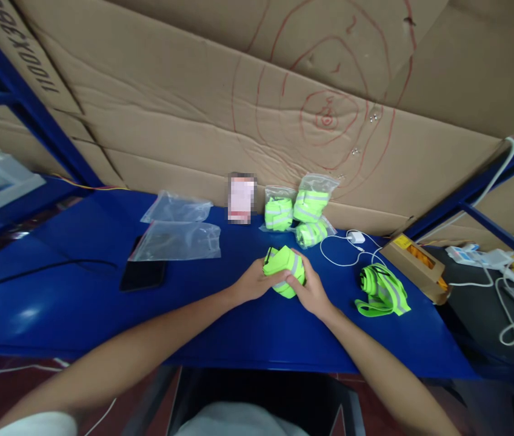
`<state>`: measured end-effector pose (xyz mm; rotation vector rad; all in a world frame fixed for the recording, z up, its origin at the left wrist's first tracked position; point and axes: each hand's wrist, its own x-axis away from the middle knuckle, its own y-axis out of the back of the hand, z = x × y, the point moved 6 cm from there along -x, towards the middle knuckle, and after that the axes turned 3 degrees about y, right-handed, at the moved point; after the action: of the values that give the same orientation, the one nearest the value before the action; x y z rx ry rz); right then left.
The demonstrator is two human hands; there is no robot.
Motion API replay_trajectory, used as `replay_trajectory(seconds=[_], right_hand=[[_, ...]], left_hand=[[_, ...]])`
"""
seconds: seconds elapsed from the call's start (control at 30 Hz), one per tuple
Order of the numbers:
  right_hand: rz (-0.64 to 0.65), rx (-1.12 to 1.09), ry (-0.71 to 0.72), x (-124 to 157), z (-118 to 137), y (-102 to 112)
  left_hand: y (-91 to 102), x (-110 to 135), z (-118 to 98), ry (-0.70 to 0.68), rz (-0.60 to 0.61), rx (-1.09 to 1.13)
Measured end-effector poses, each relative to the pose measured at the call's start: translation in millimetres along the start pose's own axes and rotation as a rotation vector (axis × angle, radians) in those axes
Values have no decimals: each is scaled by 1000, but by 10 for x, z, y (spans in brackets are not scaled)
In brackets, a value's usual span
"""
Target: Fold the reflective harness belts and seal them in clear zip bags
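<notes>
Item 1: one green bundle [290,261], folded, grey-striped, unbagged, held between your hands at the middle of the blue table [79,297]; whether it touches the tabletop, cannot tell

Item 2: your left hand [257,281], closed round its left side, thumb across the front

Item 3: your right hand [312,289], closed round its right side, thumb meeting the other; fingers behind the bundle partly hidden on both hands

Item 4: three bagged bundles, just beyond your hands: the left one [279,213], the upper one [310,204] and the lower one [311,233], each in clear plastic

Item 5: one loose bundle [383,292], right of your hands, unbagged, a loop of strap lying out

Item 6: two clear bags, flat, to your left: the far bag [179,209] and the near bag [177,241], the latter partly over a dark phone [143,275]

Item 7: white charger [356,237] with cable, and cardboard box [416,266], near the loose bundle

Tally: three bagged, two unbagged; yours looks compactly folded, the loose one less neatly gathered
</notes>
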<state>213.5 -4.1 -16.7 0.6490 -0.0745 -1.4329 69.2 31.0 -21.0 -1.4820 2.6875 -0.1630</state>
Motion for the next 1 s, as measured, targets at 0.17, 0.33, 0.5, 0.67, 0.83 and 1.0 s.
replay_trajectory(seconds=[0.17, 0.33, 0.5, 0.67, 0.83, 1.0], right_hand=[[62, -105, -61, 8, -33, 14], [10, -105, -96, -13, 31, 88], [-55, -258, -154, -28, 68, 69], [-274, -524, -248, -59, -67, 193], [-352, -573, -333, -104, -212, 307], [-317, -660, -398, -65, -265, 147]], left_hand=[[79, -4, 6, 12, 60, -310], [11, 23, 45, 29, 157, -334], [34, 23, -205, -19, 277, -394], [921, 292, -721, -190, -227, -880], [2023, 932, -706, 359, -894, -1581], [2017, 1098, -842, 338, -919, -1695]])
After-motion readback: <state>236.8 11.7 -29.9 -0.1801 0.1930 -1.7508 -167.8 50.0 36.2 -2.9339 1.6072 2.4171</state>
